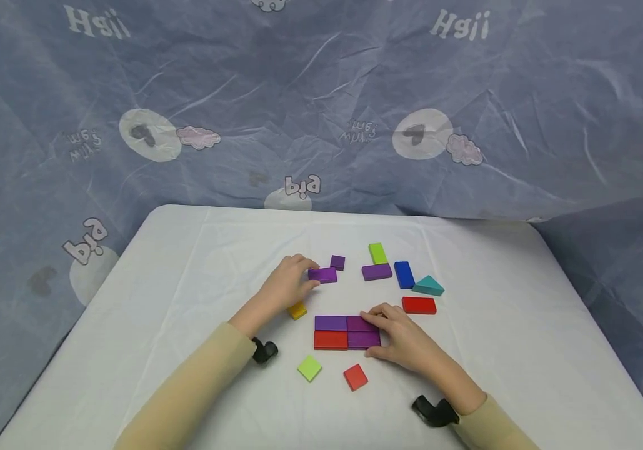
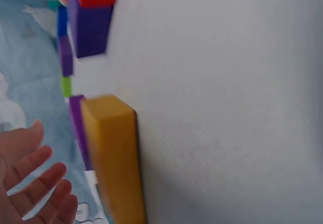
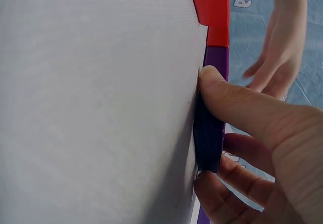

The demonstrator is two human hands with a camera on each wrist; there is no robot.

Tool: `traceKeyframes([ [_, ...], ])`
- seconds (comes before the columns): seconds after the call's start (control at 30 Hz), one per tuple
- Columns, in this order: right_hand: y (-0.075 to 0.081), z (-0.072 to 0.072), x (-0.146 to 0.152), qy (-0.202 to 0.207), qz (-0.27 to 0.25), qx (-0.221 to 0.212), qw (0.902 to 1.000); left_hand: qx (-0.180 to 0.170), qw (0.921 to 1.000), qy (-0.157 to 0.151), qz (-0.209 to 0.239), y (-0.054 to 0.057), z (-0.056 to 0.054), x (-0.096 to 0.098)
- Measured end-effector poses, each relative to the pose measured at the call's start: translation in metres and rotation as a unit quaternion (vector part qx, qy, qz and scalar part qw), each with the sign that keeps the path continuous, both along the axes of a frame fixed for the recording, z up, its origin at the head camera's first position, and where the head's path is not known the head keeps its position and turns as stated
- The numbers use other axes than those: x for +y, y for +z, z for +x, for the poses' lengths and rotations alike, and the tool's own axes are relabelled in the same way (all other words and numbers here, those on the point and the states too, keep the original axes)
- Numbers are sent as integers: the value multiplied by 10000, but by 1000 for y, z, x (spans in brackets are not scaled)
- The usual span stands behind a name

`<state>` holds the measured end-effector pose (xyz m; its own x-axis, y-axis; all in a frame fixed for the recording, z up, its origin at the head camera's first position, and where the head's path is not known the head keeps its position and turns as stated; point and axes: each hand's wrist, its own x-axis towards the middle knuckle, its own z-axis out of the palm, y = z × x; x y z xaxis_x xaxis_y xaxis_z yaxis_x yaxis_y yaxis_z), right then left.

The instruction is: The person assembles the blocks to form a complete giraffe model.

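My left hand reaches to the left end of a purple block, thumb on the near side and fingers on the far side. In the left wrist view its fingers are spread and hold nothing visible. A yellow block lies under that wrist. My right hand pinches the right end of a flat rectangle of blocks, across two purple blocks. Its thumb presses the near side. Left of these, in the same rectangle, lie a violet block and a red block.
A small purple block lies behind. Farther right are a green block, another purple block, a blue block, a teal triangle and a red block. Nearer are a green square and a red square.
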<state>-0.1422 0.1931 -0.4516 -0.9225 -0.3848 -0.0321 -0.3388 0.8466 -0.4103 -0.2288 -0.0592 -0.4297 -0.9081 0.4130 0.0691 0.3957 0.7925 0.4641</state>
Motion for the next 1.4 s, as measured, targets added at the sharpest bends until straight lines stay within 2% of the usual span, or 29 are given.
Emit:
traceKeyframes([
  [0.1,-1,0,0,12,-27,-2,10000,-203,9996,-12,-215,-10,-17,4],
  [0.2,-2,-1,0,9,-21,-9,10000,-235,9988,-38,-423,-17,-25,11],
  [0.33,-3,0,1,-5,-10,28,10000,49,9968,-92,-797,-19,-28,19],
  [0.43,-2,0,2,4,-9,54,10000,180,9963,-128,-826,-16,-24,19],
  [0.5,-2,0,2,11,-17,53,10000,234,9976,-101,-650,-11,-16,16],
  [0.57,-3,0,2,10,-29,51,10000,270,9989,-64,-382,-5,-4,11],
  [0.73,-3,0,2,0,-69,53,10000,133,9999,58,64,7,42,-8],
  [0.87,-3,1,2,-5,-101,68,9999,-16,9998,197,-8,5,78,-25],
  [0.97,-3,2,3,15,-114,106,9999,-110,9992,350,-151,-2,97,-36],
  [1.07,-3,2,3,40,-119,150,9998,-194,9982,509,-268,-11,109,-42],
  [1.17,-2,3,3,42,-138,155,9998,-357,9978,471,-309,-15,115,-45],
  [1.4,-1,3,3,8,-111,78,9999,-1188,9921,-322,-222,-10,117,-52],
])
